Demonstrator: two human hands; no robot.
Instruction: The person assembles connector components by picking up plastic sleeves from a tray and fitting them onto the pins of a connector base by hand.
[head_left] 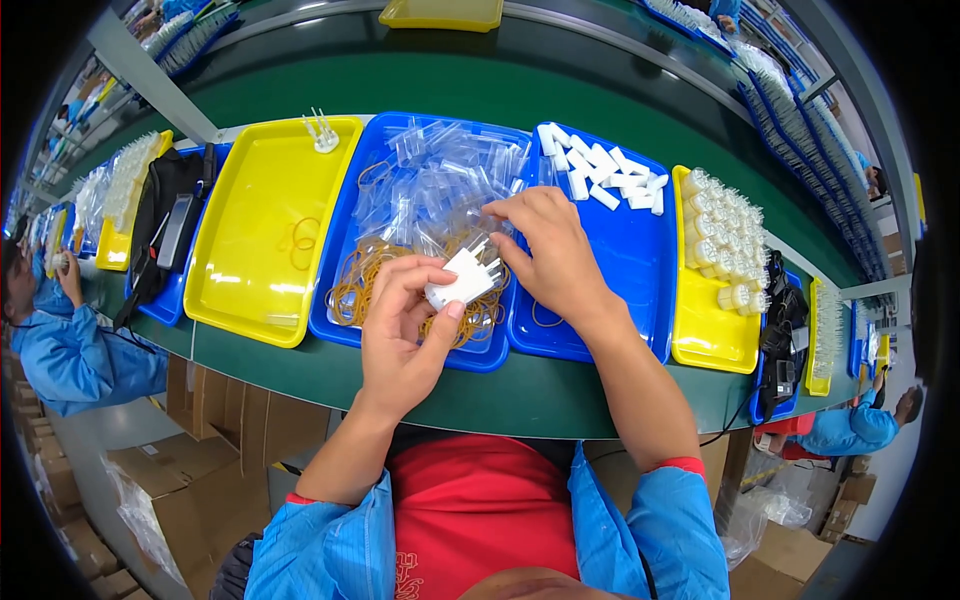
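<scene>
My left hand (405, 320) is closed on a white power plug (462, 279), whose metal prongs point up and to the right. My right hand (550, 250) is just right of the plug, its thumb and index finger curved and apart, close to the clear plastic sleeves (440, 170). I cannot see anything held in it. Beneath both hands, a blue tray (372, 135) carries those sleeves in a heap, with tan rubber bands (350, 285) piled nearer to me. Under my right forearm lies a second blue tray (640, 270), with several white plug bodies (605, 170) in its far part.
A yellow tray (240, 230) on the left holds one pronged plug (321, 132) and a few rubber bands. Another yellow tray (715, 345) on the right carries rows of capped plugs (715, 230). Black cabled devices (175, 225) lie farther left. A co-worker (80, 340) sits at left.
</scene>
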